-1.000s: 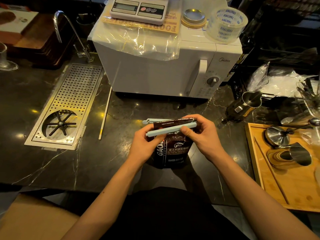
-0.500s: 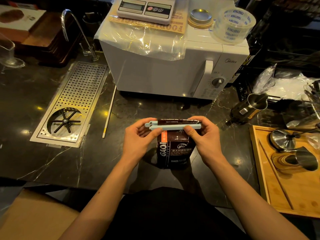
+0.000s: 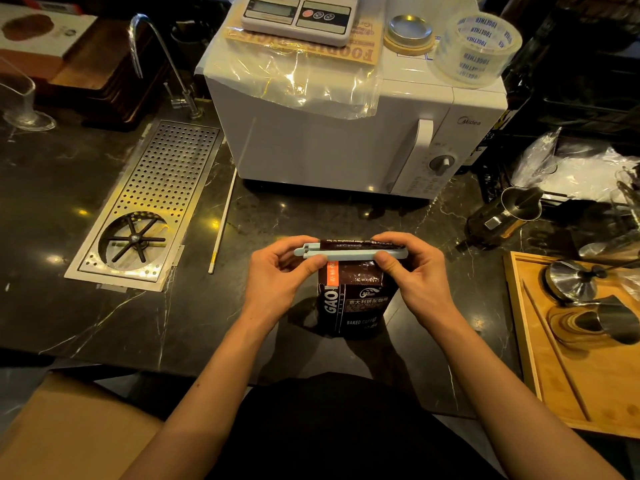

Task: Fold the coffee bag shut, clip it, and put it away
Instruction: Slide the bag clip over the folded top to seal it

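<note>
I see the coffee bag point(image 3: 353, 303) standing upright on the dark stone counter point(image 3: 86, 306), near its front edge and in front of the white microwave point(image 3: 329, 143). A pale blue clip point(image 3: 349, 253) lies level across the bag's folded top. My left hand point(image 3: 277, 275) pinches the clip's hinged end, thumb on the near side and fingers curled behind. My right hand point(image 3: 415, 271) does the same at the other end, thumb pressing the front. To the left of the bag a white stick point(image 3: 221, 223) lies beside the perforated metal drain tray point(image 3: 152, 202). To the right, a wooden tray point(image 3: 561, 386) holds metal cups. A kitchen scale point(image 3: 298, 13) and a roll of tape point(image 3: 476, 46) sit on the microwave.
</note>
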